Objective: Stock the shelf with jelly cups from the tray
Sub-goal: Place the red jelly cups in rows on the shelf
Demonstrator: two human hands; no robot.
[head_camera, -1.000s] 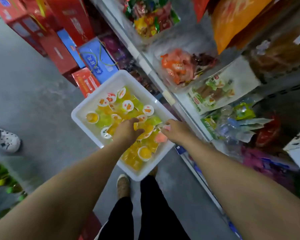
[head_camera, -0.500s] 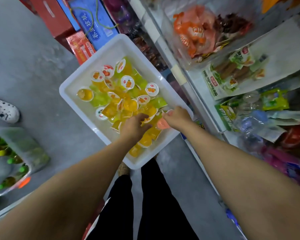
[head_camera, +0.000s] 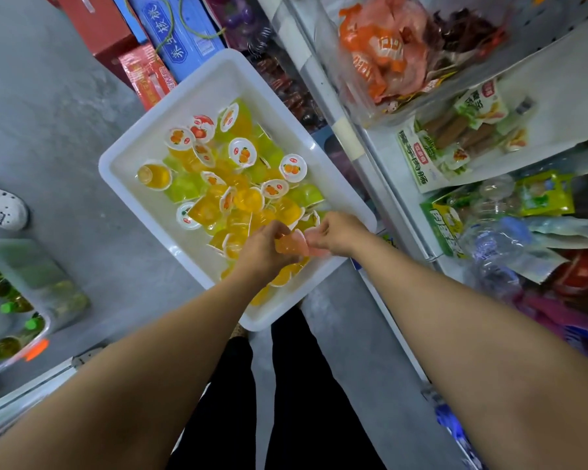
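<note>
The shelf [head_camera: 381, 184] edge runs along the right, bare grey floor [head_camera: 58, 130] left. The white tray [head_camera: 123, 164] sits between, jelly cups [head_camera: 218, 184] heaped inside. Over its near right corner, my left hand [head_camera: 262, 252] and right hand [head_camera: 336, 235] pinch one orange cup [head_camera: 287, 246] together.

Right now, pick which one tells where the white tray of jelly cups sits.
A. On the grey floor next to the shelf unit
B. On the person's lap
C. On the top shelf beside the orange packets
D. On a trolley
A: the white tray rests on the grey floor beside the shelf unit, with both hands over its near end.
</note>
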